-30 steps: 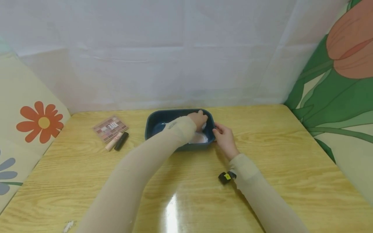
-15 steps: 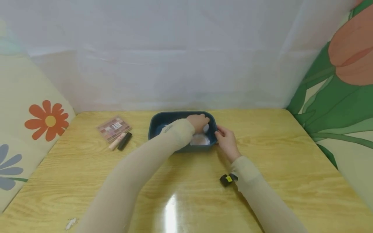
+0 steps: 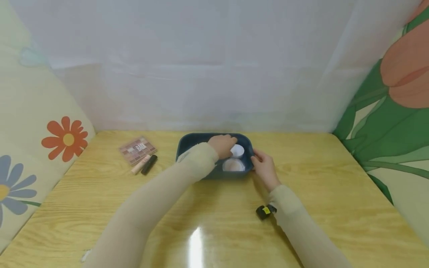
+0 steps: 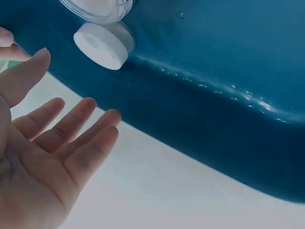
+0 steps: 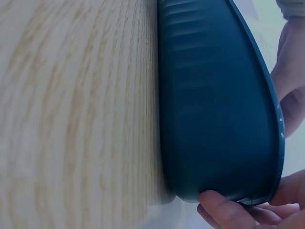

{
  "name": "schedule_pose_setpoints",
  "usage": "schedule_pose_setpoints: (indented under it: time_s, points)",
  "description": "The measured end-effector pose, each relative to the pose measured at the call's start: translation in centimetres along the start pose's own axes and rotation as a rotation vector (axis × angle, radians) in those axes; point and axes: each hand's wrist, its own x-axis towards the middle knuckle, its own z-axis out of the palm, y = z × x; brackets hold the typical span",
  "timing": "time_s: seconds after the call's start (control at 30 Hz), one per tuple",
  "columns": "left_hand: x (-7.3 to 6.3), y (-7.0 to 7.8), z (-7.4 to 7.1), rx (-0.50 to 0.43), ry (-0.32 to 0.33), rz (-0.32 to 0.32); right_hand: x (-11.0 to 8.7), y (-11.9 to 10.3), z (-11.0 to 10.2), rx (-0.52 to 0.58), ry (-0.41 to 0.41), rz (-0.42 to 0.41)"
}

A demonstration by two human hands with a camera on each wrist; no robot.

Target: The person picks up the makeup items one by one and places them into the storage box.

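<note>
A dark blue plastic bin (image 3: 192,138) stands at the back of the table. Inside its right end sit a small white round jar (image 3: 237,150) and a wider, clear-edged round container (image 3: 233,165). My left hand (image 3: 222,146) is over the bin beside the white jar. In the left wrist view its fingers (image 4: 78,126) are spread and relaxed, apart from the jar (image 4: 100,46), with nothing in them. My right hand (image 3: 267,171) holds the bin's right end. Its fingers (image 5: 224,210) press the outer wall near the corner in the right wrist view.
On the table's left lie a makeup palette (image 3: 137,149), a pale pink tube (image 3: 140,165) and a black tube (image 3: 149,165). A small black device (image 3: 263,212) is strapped at the right wrist. A white cloth (image 3: 214,67) hangs behind the table.
My left hand has moved left from above the white jar, which now shows more fully. My right hand keeps its hold on the bin's end. The head view has tilted slightly.
</note>
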Motion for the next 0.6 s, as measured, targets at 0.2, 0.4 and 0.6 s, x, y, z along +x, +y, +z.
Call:
schedule_pose_setpoints:
  time_s: [0.2,0.4,0.6]
  points:
    - [-1.7,-0.2,0.1,-0.027,0.055,-0.004,-0.1,0.4,0.1,-0.044,0.007,0.008]
    - [-3.3,-0.5,-0.7,-0.063,0.102,-0.02,0.0,0.2,0.1,-0.041,-0.008,0.016]
    - [-4.4,-0.6,-1.2,-0.079,0.121,-0.023,0.2,0.0,0.1,-0.033,-0.011,0.017]
